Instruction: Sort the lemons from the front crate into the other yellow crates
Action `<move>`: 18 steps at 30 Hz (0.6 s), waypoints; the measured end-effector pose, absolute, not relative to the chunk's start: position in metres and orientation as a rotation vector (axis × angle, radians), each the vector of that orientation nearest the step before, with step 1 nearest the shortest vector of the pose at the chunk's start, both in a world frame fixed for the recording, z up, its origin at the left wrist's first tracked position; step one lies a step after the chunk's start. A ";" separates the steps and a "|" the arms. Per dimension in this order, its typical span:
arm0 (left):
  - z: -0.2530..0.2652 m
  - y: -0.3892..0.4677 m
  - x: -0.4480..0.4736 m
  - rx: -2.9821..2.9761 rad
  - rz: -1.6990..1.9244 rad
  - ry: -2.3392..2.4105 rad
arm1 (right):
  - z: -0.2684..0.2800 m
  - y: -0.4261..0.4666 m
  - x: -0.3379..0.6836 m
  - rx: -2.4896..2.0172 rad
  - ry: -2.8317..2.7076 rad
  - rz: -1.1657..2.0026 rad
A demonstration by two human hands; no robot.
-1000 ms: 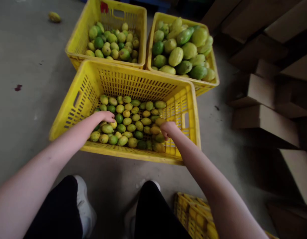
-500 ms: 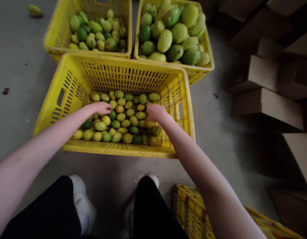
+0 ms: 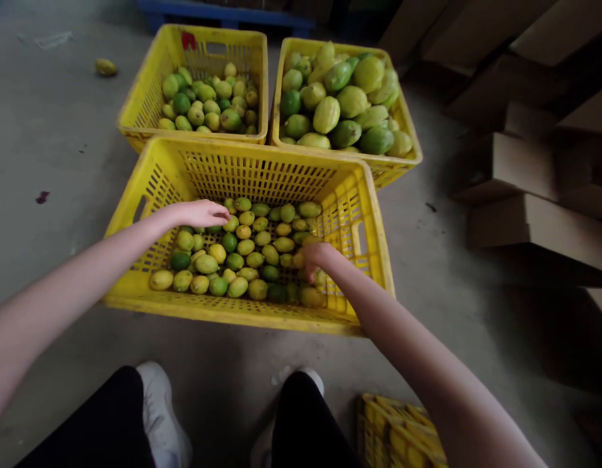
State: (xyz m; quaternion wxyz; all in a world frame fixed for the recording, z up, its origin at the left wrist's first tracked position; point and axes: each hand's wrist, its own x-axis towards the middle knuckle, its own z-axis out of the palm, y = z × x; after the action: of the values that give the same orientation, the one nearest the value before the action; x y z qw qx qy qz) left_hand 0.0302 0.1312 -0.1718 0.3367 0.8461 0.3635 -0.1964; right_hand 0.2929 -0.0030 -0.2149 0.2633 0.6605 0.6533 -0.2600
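Note:
Small green and yellow lemons (image 3: 246,247) lie in about one layer on the floor of the near yellow plastic crate (image 3: 242,318). My left hand (image 3: 206,213) is over the left back part of them, palm down. Its fingers are stretched out, with nothing seen in them, and the tips are close to a greenish lemon (image 3: 231,223). On the right side of the crate, my right hand (image 3: 318,255) reaches down among the lemons. Its fingers point downward, blurred and partly hidden, so any grip on a lemon cannot be made out.
Behind stand two more yellow crates, one with smaller lemons (image 3: 210,107), one heaped with large citrus fruit (image 3: 352,102). Cardboard boxes (image 3: 523,166) line the right. A yellow crate (image 3: 398,432) is near my feet. One fruit (image 3: 106,67) lies on the floor, far left.
My left hand's fingers have straightened from a curl. My right hand has changed from a closed-looking shape to fingers pointing down. The view has tilted up, showing a blue pallet at the back.

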 end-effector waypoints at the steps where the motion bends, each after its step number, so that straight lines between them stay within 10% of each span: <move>1: -0.172 0.126 0.027 2.176 -0.504 0.963 | -0.203 -0.002 0.290 1.725 1.787 -0.722; 9: -0.151 0.050 0.021 1.448 0.014 0.669 | -0.090 0.013 0.247 1.439 2.655 -1.375; 18: -0.137 0.066 -0.002 1.120 0.275 1.025 | -0.143 0.034 0.252 1.812 2.207 -2.348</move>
State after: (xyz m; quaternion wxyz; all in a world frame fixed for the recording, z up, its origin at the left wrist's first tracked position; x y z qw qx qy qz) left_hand -0.0018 0.0655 -0.1369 0.7170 0.5061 0.4630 0.1242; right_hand 0.2515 0.0338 -0.1427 -0.2738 0.4714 0.5742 -0.6109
